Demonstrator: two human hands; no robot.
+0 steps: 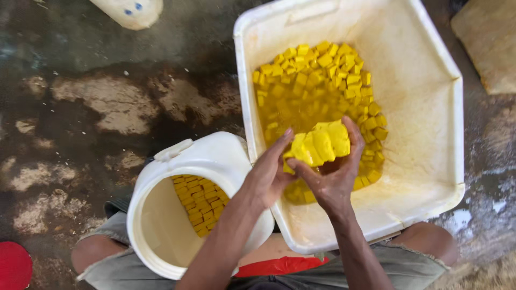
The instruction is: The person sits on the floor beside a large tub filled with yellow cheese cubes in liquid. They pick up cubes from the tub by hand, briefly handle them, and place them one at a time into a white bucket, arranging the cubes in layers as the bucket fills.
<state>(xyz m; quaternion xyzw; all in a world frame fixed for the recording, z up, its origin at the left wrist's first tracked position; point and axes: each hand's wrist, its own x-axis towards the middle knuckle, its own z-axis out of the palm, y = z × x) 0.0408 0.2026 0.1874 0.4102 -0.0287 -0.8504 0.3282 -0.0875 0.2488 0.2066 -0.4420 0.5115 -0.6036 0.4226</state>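
- A seated person's left hand point(267, 174) and right hand point(332, 174) meet above a large white tub point(430, 91), the grip of both clamped together on a stack of yellow cubes point(320, 144).
- The stack is held in the air over the tub's near corner, fingers pressing it from both sides.
- More loose yellow cubes point(317, 80) lie below, heaped in yellowish liquid across the tub's middle.
- A white plastic jar point(166, 225) leans between the person's knees, just beside the tub, its mouth facing the camera; packed rows of cubes point(200, 205) line its inner wall.
- Both containers rest on a dark, patchy wet floor point(91, 107), with a red object point(13, 266) at the lower left edge.
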